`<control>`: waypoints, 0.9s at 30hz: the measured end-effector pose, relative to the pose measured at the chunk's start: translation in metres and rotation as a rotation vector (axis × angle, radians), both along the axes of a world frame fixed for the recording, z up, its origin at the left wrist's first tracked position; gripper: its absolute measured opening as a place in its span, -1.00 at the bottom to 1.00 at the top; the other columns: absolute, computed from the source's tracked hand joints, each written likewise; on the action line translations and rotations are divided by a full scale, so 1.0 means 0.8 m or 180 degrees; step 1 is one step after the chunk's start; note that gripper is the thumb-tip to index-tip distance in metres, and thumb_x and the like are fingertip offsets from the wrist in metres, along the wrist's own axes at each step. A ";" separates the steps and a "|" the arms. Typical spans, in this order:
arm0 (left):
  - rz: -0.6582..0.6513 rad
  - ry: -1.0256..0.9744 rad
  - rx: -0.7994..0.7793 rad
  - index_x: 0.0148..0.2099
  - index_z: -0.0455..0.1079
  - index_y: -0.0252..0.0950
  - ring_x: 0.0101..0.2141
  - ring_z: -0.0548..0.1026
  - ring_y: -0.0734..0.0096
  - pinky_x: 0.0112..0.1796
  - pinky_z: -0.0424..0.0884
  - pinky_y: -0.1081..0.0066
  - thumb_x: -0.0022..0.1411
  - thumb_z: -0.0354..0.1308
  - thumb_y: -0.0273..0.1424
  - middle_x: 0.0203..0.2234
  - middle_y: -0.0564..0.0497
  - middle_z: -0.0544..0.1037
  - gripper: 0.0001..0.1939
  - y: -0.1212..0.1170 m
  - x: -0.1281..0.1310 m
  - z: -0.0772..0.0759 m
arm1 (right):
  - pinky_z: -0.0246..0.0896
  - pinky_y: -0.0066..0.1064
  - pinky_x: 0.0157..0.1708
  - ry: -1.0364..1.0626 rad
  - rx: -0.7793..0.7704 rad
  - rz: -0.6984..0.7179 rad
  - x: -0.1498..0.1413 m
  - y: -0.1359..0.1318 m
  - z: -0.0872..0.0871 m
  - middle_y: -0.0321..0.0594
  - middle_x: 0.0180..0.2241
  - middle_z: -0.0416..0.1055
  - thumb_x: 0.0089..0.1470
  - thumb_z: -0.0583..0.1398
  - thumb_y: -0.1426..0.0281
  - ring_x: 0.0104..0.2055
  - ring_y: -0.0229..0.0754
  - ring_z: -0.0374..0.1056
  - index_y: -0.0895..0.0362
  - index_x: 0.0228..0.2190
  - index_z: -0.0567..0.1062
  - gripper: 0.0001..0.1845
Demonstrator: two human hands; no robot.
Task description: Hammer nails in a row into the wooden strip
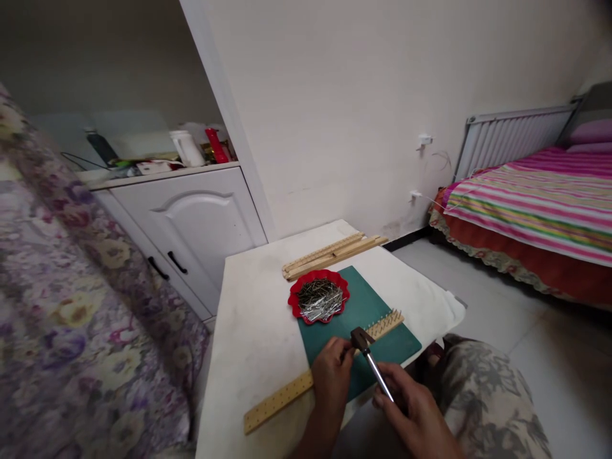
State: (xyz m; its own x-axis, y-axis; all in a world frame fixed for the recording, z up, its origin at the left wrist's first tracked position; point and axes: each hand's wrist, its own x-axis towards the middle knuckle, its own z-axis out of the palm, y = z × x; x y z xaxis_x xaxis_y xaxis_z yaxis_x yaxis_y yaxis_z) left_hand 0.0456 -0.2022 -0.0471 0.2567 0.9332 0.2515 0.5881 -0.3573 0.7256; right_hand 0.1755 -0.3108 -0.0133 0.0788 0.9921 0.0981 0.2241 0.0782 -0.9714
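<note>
Soft, dim indoor light; alcove (124, 70) darker; edges stretched, curtain (90, 306) seemingly blurred.

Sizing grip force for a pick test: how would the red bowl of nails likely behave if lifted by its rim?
The red bowl is probably heavy for its size, given the dense heap of metal nails. Its thin, scalloped wall looks like plastic and may flex a little. A one-sided lift would likely tip it, since the nails lie loose.

Table (248, 319) under mat (364, 294), bowl (318, 275), strips (335, 257)
</note>
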 end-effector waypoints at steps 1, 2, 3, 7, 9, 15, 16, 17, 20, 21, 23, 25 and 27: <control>0.0014 0.0021 -0.0001 -0.42 0.38 -0.26 -0.44 0.39 0.49 -0.40 0.18 0.52 0.18 0.00 -0.42 -0.47 0.08 0.44 -0.83 0.000 0.000 -0.001 | 0.27 -0.42 -0.30 -0.0110 0.0004 0.0026 0.000 0.001 0.002 -0.22 -0.38 0.49 0.08 0.11 0.38 -0.35 -0.13 0.41 0.14 -0.06 0.40 -0.64; 0.0021 0.0040 -0.0003 -0.43 0.38 -0.27 -0.45 0.39 0.49 -0.41 0.17 0.52 0.18 0.00 -0.42 -0.48 0.09 0.43 -0.82 0.000 0.000 -0.002 | 0.27 -0.42 -0.31 -0.0213 0.0013 0.0035 0.000 0.001 0.003 -0.23 -0.39 0.49 0.08 0.11 0.39 -0.36 -0.13 0.41 0.14 -0.07 0.41 -0.65; 0.0021 0.0048 -0.0005 -0.44 0.37 -0.27 -0.45 0.38 0.50 -0.41 0.17 0.52 0.18 0.00 -0.43 -0.49 0.09 0.42 -0.82 0.001 0.000 -0.003 | 0.27 -0.43 -0.32 -0.0300 0.0029 0.0030 0.001 0.001 0.003 -0.23 -0.40 0.49 0.07 0.10 0.40 -0.37 -0.14 0.41 0.14 -0.08 0.41 -0.66; -0.0023 0.0016 -0.0012 -0.43 0.37 -0.27 -0.43 0.39 0.49 -0.40 0.17 0.52 0.18 -0.01 -0.43 -0.47 0.09 0.43 -0.82 0.001 0.000 -0.004 | 0.26 -0.44 -0.33 -0.0495 0.0115 -0.0008 0.002 -0.001 0.001 -0.23 -0.39 0.49 0.07 0.09 0.42 -0.37 -0.15 0.41 0.14 -0.08 0.39 -0.67; -0.0027 0.0009 0.0006 -0.43 0.37 -0.27 -0.43 0.39 0.48 -0.40 0.17 0.52 0.19 -0.02 -0.42 -0.48 0.08 0.42 -0.81 0.001 0.000 -0.004 | 0.27 -0.45 -0.34 -0.0527 0.0113 0.0032 0.002 -0.002 0.000 -0.24 -0.41 0.48 0.09 0.08 0.41 -0.38 -0.15 0.41 0.15 -0.10 0.39 -0.69; -0.0034 0.0003 0.0026 -0.42 0.39 -0.26 -0.43 0.40 0.47 -0.41 0.18 0.51 0.18 -0.01 -0.42 -0.49 0.08 0.43 -0.82 0.000 0.000 -0.005 | 0.29 -0.42 -0.32 -0.0522 0.0109 -0.0022 0.003 -0.001 -0.004 -0.22 -0.41 0.49 0.11 0.08 0.36 -0.37 -0.13 0.43 0.14 -0.12 0.39 -0.72; -0.0015 0.0012 0.0021 -0.42 0.39 -0.26 -0.43 0.40 0.47 -0.41 0.18 0.51 0.18 0.00 -0.43 -0.49 0.08 0.43 -0.82 0.000 0.000 -0.004 | 0.29 -0.43 -0.32 -0.0512 0.0103 -0.0018 0.003 0.000 -0.004 -0.22 -0.41 0.50 0.11 0.08 0.36 -0.37 -0.13 0.43 0.14 -0.13 0.40 -0.72; -0.0002 0.0011 0.0016 -0.42 0.39 -0.26 -0.43 0.40 0.47 -0.41 0.18 0.51 0.17 0.00 -0.43 -0.49 0.08 0.43 -0.83 0.000 0.001 -0.004 | 0.29 -0.43 -0.33 -0.0493 0.0095 -0.0023 0.004 0.000 -0.004 -0.22 -0.40 0.50 0.10 0.09 0.36 -0.37 -0.13 0.44 0.14 -0.14 0.41 -0.72; -0.0018 -0.0038 0.0000 -0.40 0.41 -0.26 -0.42 0.40 0.46 -0.40 0.21 0.50 0.18 0.01 -0.42 -0.47 0.07 0.44 -0.83 0.000 0.001 -0.003 | 0.30 -0.45 -0.35 -0.0374 0.0138 -0.0093 0.007 -0.001 -0.005 -0.21 -0.39 0.52 0.09 0.12 0.35 -0.37 -0.13 0.44 0.13 -0.11 0.41 -0.70; -0.0036 -0.0067 0.0009 -0.40 0.41 -0.25 -0.42 0.41 0.46 -0.39 0.22 0.50 0.18 0.00 -0.42 -0.46 0.06 0.45 -0.82 -0.001 0.001 -0.003 | 0.31 -0.45 -0.35 -0.0321 0.0162 -0.0139 0.008 -0.001 -0.006 -0.21 -0.38 0.52 0.09 0.13 0.33 -0.37 -0.13 0.44 0.14 -0.10 0.41 -0.69; -0.0075 -0.0135 0.0019 -0.38 0.42 -0.25 -0.40 0.42 0.45 -0.37 0.25 0.49 0.18 0.00 -0.41 -0.44 0.05 0.46 -0.82 -0.001 0.001 -0.004 | 0.32 -0.44 -0.34 -0.0211 0.0184 -0.0276 0.011 -0.004 -0.010 -0.21 -0.41 0.51 0.09 0.14 0.30 -0.36 -0.12 0.45 0.14 -0.11 0.41 -0.68; -0.0117 -0.0222 -0.0014 -0.37 0.42 -0.25 -0.39 0.42 0.45 -0.35 0.28 0.49 0.17 0.01 -0.42 -0.43 0.04 0.46 -0.84 -0.003 -0.001 -0.004 | 0.33 -0.44 -0.33 -0.0094 0.0158 -0.0424 0.015 -0.007 -0.015 -0.22 -0.44 0.50 0.09 0.15 0.26 -0.34 -0.11 0.45 0.13 -0.14 0.43 -0.69; -0.0170 -0.0299 -0.0048 -0.35 0.42 -0.26 -0.37 0.43 0.43 -0.33 0.30 0.48 0.16 0.01 -0.44 -0.41 0.03 0.46 -0.84 -0.005 -0.006 -0.003 | 0.34 -0.44 -0.32 0.0033 0.0123 -0.0511 0.018 -0.011 -0.020 -0.23 -0.46 0.49 0.08 0.17 0.23 -0.33 -0.10 0.45 0.13 -0.16 0.44 -0.68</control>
State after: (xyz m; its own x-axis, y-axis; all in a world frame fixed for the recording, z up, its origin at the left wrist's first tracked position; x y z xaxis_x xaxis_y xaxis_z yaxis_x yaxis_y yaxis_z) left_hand 0.0407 -0.2061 -0.0496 0.2823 0.9226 0.2628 0.4977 -0.3750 0.7821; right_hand 0.1901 -0.3198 -0.0289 0.2371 0.9622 0.1343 0.2266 0.0797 -0.9707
